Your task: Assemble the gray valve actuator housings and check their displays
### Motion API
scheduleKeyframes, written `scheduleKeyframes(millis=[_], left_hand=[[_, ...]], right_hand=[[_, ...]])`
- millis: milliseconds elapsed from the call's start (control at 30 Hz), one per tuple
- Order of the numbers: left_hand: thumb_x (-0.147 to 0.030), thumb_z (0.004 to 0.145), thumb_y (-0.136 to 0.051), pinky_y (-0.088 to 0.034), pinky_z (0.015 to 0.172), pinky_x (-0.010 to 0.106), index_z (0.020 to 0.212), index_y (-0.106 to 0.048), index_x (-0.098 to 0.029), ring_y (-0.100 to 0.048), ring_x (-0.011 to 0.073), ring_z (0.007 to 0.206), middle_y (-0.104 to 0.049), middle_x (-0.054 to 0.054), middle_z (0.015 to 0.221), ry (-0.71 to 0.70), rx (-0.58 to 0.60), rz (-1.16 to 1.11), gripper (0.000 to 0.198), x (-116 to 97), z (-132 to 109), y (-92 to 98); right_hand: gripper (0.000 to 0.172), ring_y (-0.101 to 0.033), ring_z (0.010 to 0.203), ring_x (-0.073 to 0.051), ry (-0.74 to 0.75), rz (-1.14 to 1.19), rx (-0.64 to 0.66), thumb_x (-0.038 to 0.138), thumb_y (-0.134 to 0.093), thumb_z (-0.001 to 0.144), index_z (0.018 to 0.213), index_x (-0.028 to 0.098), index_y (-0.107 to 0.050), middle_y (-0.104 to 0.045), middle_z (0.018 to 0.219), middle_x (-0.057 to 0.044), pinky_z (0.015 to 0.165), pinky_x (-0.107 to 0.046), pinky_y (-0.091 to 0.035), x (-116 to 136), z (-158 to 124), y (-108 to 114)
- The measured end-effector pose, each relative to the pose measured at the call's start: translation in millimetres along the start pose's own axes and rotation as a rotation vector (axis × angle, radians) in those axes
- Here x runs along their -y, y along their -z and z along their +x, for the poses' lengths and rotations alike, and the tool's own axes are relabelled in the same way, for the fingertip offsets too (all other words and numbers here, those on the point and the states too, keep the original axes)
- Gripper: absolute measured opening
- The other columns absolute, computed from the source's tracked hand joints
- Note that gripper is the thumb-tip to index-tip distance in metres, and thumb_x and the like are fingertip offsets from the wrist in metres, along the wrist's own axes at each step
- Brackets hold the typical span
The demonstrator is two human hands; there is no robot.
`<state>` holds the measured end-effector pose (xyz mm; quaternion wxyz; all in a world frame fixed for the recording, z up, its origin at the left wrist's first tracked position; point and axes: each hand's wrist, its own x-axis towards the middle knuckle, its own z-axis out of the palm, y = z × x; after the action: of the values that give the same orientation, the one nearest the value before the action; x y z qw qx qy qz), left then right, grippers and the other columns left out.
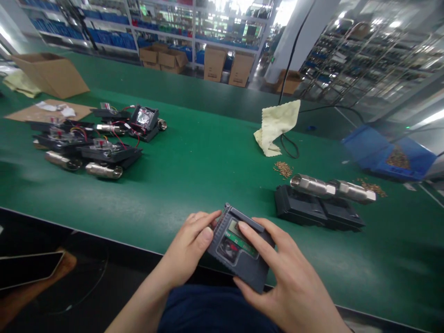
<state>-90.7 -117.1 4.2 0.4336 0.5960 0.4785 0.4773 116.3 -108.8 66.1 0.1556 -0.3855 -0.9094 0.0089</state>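
A dark grey housing (258, 273) with a window showing a green circuit board and a red part is held over the front edge of the green table. My right hand (289, 263) grips it from the right, with the index finger on the window. At its left edge is my left hand (189, 245), thumb and fingers bent against the side. To the right, two metal cylinders (312, 186) lie on top of two dark housings (300, 206). Several opened housings (107, 150) with wires and metal cylinders stand at the left.
Small brass-coloured screws (283, 169) lie in a pile near a pale cloth (279, 122) and a black cable. A blue bin (405, 173) with more screws is at the right. A cardboard box (52, 76) stands at the back left of the table (208, 162).
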Motion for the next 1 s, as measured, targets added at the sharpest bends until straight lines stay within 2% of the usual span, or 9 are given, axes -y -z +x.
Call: scheduleKeyframes(millis=[100, 333, 433, 533, 633, 700, 767, 867, 1000], left_hand=[[-0.062, 0.093, -0.026, -0.049, 0.086, 0.04, 0.116, -0.066, -0.018, -0.063, 0.0241, 0.091, -0.07, 0.01, 0.097, 0.023, 0.081, 0.065, 0.063, -11, 9, 4.9], [-0.045, 0.086, -0.05, -0.049, 0.08, 0.033, 0.101, -0.067, -0.019, -0.063, 0.0235, 0.085, -0.069, 0.006, 0.093, 0.091, 0.221, 0.07, 0.034, -27, 12, 7.2], [-0.042, 0.081, -0.053, -0.051, 0.073, 0.034, 0.095, -0.068, -0.019, -0.062, 0.024, 0.08, -0.068, 0.006, 0.086, 0.126, 0.161, 0.131, 0.031, -29, 5, 2.2], [-0.042, 0.076, -0.054, -0.054, 0.071, 0.038, 0.096, -0.068, -0.018, -0.063, 0.0262, 0.078, -0.068, 0.009, 0.084, 0.123, 0.02, 0.192, 0.034, -24, -11, -8.4], [-0.044, 0.073, -0.058, -0.056, 0.074, 0.044, 0.109, -0.066, -0.016, -0.066, 0.0304, 0.086, -0.07, 0.013, 0.092, 0.056, -0.112, 0.26, 0.045, -9, -32, -20.3], [-0.047, 0.075, -0.059, -0.056, 0.079, 0.046, 0.119, -0.062, -0.016, -0.066, 0.0327, 0.095, -0.069, 0.016, 0.104, -0.024, -0.175, 0.3, 0.054, 4, -48, -25.1], [-0.051, 0.077, -0.06, -0.055, 0.084, 0.046, 0.127, -0.057, -0.018, -0.065, 0.0332, 0.101, -0.067, 0.017, 0.112, -0.089, -0.195, 0.315, 0.06, 14, -61, -25.9], [-0.052, 0.076, -0.063, -0.055, 0.085, 0.044, 0.129, -0.053, -0.021, -0.064, 0.0317, 0.101, -0.065, 0.014, 0.114, -0.102, -0.119, 0.266, 0.062, 16, -71, -21.8], [-0.035, 0.069, -0.067, -0.053, 0.083, 0.041, 0.117, -0.057, -0.021, -0.062, 0.0276, 0.097, -0.063, 0.011, 0.109, 0.047, 0.055, 0.14, 0.052, -1, -65, -18.8]], right_hand=[[0.069, -0.055, 0.114, -0.028, 0.011, 0.008, -0.013, 0.024, -0.061, 0.075, 0.14, 0.023, -0.037, -0.046, 0.13, -0.014, 0.089, -0.044, -0.056, -1, 0, 0], [0.068, -0.051, 0.117, -0.028, 0.052, 0.007, -0.019, 0.024, -0.06, 0.079, 0.142, 0.022, -0.034, -0.041, 0.133, -0.015, 0.09, -0.042, -0.056, -5, -6, -4], [0.066, -0.049, 0.121, -0.028, 0.064, 0.05, -0.025, 0.02, -0.059, 0.08, 0.142, 0.024, -0.035, -0.039, 0.134, -0.015, 0.095, -0.044, -0.052, -3, -12, -3], [0.063, -0.042, 0.13, -0.031, 0.026, 0.224, -0.002, 0.026, -0.063, 0.08, 0.139, 0.03, -0.04, -0.035, 0.142, -0.011, 0.102, -0.048, -0.047, -1, -23, -2], [0.069, -0.04, 0.134, -0.032, -0.199, 0.531, -0.064, 0.04, -0.062, 0.084, 0.144, 0.032, -0.03, -0.028, 0.151, -0.012, 0.101, -0.048, -0.048, -2, -37, -6], [0.072, -0.049, 0.129, -0.028, -0.416, 0.749, -0.041, 0.038, -0.058, 0.087, 0.148, 0.03, -0.02, -0.036, 0.147, -0.014, 0.096, -0.043, -0.051, -3, -43, -12], [0.068, -0.059, 0.117, -0.025, -0.513, 0.98, 0.113, 0.034, -0.059, 0.086, 0.145, 0.026, -0.028, -0.052, 0.136, -0.014, 0.091, -0.039, -0.054, -3, -44, -18], [0.057, -0.066, 0.103, -0.025, -0.477, 1.226, 0.271, 0.029, -0.066, 0.073, 0.127, 0.02, -0.05, -0.065, 0.117, -0.011, 0.088, -0.037, -0.055, -1, -40, -24], [0.059, -0.067, 0.093, -0.022, -0.501, 1.211, 0.28, 0.017, -0.066, 0.06, 0.118, 0.018, -0.055, -0.068, 0.107, -0.007, 0.082, -0.032, -0.055, 4, -36, -24]])
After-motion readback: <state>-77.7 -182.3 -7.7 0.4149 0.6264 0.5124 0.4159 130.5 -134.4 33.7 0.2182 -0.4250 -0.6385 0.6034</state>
